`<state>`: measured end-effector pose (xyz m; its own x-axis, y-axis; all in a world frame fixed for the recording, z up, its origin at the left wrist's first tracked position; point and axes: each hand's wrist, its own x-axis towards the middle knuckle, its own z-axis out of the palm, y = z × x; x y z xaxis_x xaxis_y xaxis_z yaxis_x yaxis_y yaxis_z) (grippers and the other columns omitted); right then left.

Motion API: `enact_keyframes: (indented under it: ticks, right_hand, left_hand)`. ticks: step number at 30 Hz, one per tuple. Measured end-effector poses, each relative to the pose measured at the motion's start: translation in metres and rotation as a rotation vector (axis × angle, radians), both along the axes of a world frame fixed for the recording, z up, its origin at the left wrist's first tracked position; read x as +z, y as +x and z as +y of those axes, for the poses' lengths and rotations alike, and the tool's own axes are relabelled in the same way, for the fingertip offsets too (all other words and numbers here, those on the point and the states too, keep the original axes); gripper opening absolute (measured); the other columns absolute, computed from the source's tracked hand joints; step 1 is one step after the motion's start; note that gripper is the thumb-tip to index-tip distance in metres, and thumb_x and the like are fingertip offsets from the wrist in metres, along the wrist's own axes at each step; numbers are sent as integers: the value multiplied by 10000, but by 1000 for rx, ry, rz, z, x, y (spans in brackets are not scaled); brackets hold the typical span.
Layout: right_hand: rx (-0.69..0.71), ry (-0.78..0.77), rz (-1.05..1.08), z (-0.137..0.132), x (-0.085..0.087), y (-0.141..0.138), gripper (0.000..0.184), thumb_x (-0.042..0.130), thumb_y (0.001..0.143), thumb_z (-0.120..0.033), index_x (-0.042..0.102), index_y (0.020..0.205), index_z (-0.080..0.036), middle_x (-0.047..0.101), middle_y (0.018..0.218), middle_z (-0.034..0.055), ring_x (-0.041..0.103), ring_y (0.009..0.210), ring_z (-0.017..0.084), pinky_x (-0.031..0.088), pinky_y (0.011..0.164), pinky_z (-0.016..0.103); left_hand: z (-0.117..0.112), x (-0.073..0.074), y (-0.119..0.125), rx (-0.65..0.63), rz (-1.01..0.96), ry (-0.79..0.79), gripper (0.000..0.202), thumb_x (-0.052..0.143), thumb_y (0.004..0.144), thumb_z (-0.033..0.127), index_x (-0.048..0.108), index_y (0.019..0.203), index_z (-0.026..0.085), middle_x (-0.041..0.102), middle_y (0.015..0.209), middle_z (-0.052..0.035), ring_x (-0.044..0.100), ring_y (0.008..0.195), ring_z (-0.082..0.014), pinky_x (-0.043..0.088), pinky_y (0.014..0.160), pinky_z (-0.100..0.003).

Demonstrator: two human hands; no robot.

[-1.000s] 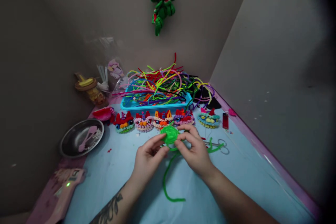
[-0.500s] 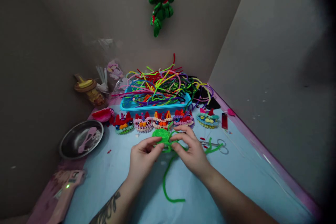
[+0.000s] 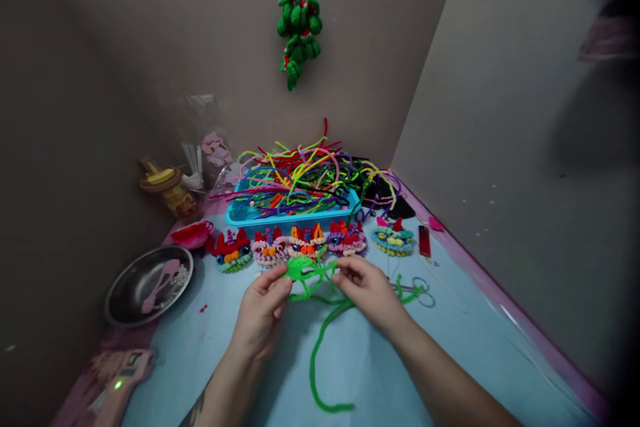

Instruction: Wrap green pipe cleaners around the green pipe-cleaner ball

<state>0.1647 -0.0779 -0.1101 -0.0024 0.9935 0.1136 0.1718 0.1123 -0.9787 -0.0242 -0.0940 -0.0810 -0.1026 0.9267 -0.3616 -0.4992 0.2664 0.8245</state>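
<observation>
A bright green piece coiled from fuzzy pipe cleaner [image 3: 300,268] is held above the table between both hands. My left hand [image 3: 263,303] pinches its left edge between thumb and fingers. On the other side, my right hand [image 3: 367,290] is closed on a green strand [image 3: 327,271] coming off the coil. A loose green pipe cleaner [image 3: 315,360] lies curved on the blue table covering below. Partly behind my right hand are scissors [image 3: 425,297], with more green pieces across them.
Several colourful pipe-cleaner faces [image 3: 307,243] stand in a row before a blue tray [image 3: 295,219] heaped with pipe cleaners. A metal bowl [image 3: 127,293] holding a pink scoop [image 3: 163,283] is at left, above a pink device [image 3: 120,387]. Green ornaments [image 3: 299,27] hang on the wall.
My hands have moved apart, drawing a green strand out to the right of the coil. The coil now looks tilted and flatter. The camera view has shifted slightly upward.
</observation>
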Motion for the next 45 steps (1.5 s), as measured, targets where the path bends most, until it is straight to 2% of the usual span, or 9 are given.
enact_keyframes:
  ticks: [4,11,16,22,25,30,37,42,45]
  right_hand:
    - [52,-67,125,-2,3,-1,95,655,683,-262,663,751,-196,570,619,-16,510,573,134,412,516,240]
    - [-117,8,257,-6,10,3,150,705,690,-316,654,776,-205,598,619,-7,524,527,128,404,471,232]
    - [-98,241,54,-16,10,-1,47,687,743,-252,715,779,-239,708,730,33,652,662,186,509,593,295]
    - [-99,440,-27,-19,14,-5,141,683,733,-166,741,793,-279,744,744,27,692,674,200,556,619,319]
    - [-89,379,20,-21,12,-8,120,708,716,-181,746,780,-276,745,742,32,691,671,204,553,619,322]
    - [4,91,222,-24,4,-15,79,749,702,-295,742,762,-244,700,704,32,646,634,177,516,579,293]
    - [44,-24,407,-22,-2,-22,170,788,647,-405,752,721,-256,536,1095,63,562,1028,231,489,824,358]
    - [-29,-176,619,-19,-2,-25,288,829,539,-475,748,674,-234,507,1167,72,530,1082,273,466,860,392]
    - [-31,-205,598,-20,0,-26,290,832,538,-462,750,673,-220,508,1171,81,528,1083,276,450,873,384]
  left_hand:
    - [-1,-3,0,-45,67,40,455,864,465,315,673,830,121,481,440,83,300,339,2,167,370,-150]
    - [0,-8,0,-61,275,93,393,840,519,340,696,812,122,532,455,53,355,366,-29,222,363,-164]
    - [0,-12,-1,-92,308,98,384,838,525,333,708,818,122,572,473,34,378,369,-42,243,352,-169]
    - [-1,-14,-1,-94,293,116,374,835,533,326,716,821,120,638,541,-10,449,408,-63,299,375,-175]
    - [-1,-15,0,-104,301,111,369,833,537,324,718,822,120,636,537,-10,448,402,-65,295,370,-176]
    - [-2,-15,2,-115,303,137,354,839,532,311,720,807,122,629,535,-7,457,415,-64,327,390,-178]
    - [-4,-11,3,-135,322,169,311,835,543,292,718,791,146,666,589,-14,556,496,-94,431,484,-196]
    - [-6,-10,5,-145,358,204,263,805,590,284,703,796,155,652,543,1,580,467,-110,437,457,-200]
    - [-7,-9,7,-133,361,245,222,790,608,256,695,783,158,659,541,3,606,490,-118,438,449,-188]
